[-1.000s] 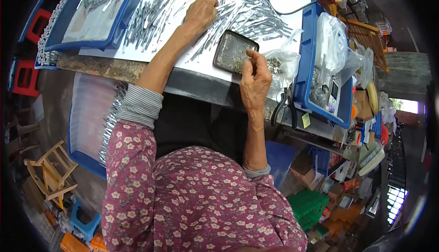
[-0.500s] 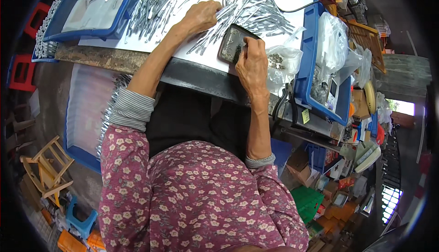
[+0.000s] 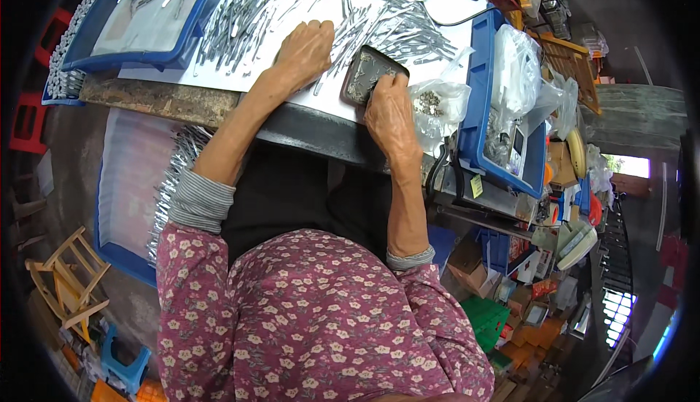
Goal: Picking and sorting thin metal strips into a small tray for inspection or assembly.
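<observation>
My left hand (image 3: 305,53) is closed above the white work surface, between two piles of thin grey metal strips. Whatever its curled fingers hold is hidden. Left of it lies one pile of strips (image 3: 237,30); the other pile of strips (image 3: 405,26) spreads to its right. My right hand (image 3: 391,114) is closed too, its fingertips bent down at the right side of a small dark tray (image 3: 356,84). Tiny metal pieces lie scattered in that tray. What the right fingertips pinch cannot be made out. Beside this hand, a clear plastic bag (image 3: 448,110) holds small brownish parts.
At the right stands a blue bin (image 3: 477,88) with plastic bags in it. Another blue tray (image 3: 175,58) with strips is at the far left. A black cable (image 3: 445,21) crosses the surface's far side. Black-handled pliers (image 3: 456,172) hang at the table's front edge.
My left hand has drawn back toward me from the right pile of strips. My right fingers have dipped lower at the dark tray. The whole view has shifted slightly.
</observation>
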`<state>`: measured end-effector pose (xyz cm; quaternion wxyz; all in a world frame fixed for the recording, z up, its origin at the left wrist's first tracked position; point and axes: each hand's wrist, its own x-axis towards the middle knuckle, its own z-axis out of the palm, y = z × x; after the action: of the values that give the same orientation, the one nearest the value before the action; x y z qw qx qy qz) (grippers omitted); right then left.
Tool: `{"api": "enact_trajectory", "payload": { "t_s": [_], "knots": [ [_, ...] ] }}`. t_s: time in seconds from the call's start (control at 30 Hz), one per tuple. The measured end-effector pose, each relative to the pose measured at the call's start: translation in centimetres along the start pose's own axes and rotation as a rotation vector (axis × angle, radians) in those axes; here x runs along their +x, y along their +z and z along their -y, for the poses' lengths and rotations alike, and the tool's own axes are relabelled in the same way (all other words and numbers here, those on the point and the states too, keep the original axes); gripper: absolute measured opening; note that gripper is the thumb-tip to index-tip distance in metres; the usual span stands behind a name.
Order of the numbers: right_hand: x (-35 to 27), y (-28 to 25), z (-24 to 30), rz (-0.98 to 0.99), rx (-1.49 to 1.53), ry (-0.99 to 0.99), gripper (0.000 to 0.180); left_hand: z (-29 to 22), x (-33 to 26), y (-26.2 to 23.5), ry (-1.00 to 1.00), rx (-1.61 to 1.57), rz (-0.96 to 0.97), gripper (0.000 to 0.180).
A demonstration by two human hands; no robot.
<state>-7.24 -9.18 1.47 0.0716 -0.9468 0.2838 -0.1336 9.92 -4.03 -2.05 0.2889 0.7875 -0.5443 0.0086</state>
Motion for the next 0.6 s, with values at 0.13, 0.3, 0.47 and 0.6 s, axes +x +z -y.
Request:
{"api": "enact_trajectory", "payload": {
  "t_s": [0.13, 0.3, 0.47, 0.6],
  "knots": [
    [0.0, 0.1, 0.0, -0.007, 0.008, 0.053, 0.020, -0.4, -0.2, -0.2, -0.003, -0.083, 0.003, 0.012],
    [-0.1, 0.8, -0.1, -0.082, -0.055, 0.030, 0.018, -1.8, -0.6, -0.7, -0.024, -0.156, 0.007, 0.011],
    [-0.3, 0.9, -0.3, -0.096, -0.052, 0.012, 0.020, -1.3, -0.4, -1.3, -0.248, -0.333, 0.029, 0.023],
    [-0.6, 1.1, -0.7, -0.137, 0.020, -0.013, 0.019, -0.5, -1.0, -1.9, -0.334, -0.618, 0.033, 0.033]
  ]
}}
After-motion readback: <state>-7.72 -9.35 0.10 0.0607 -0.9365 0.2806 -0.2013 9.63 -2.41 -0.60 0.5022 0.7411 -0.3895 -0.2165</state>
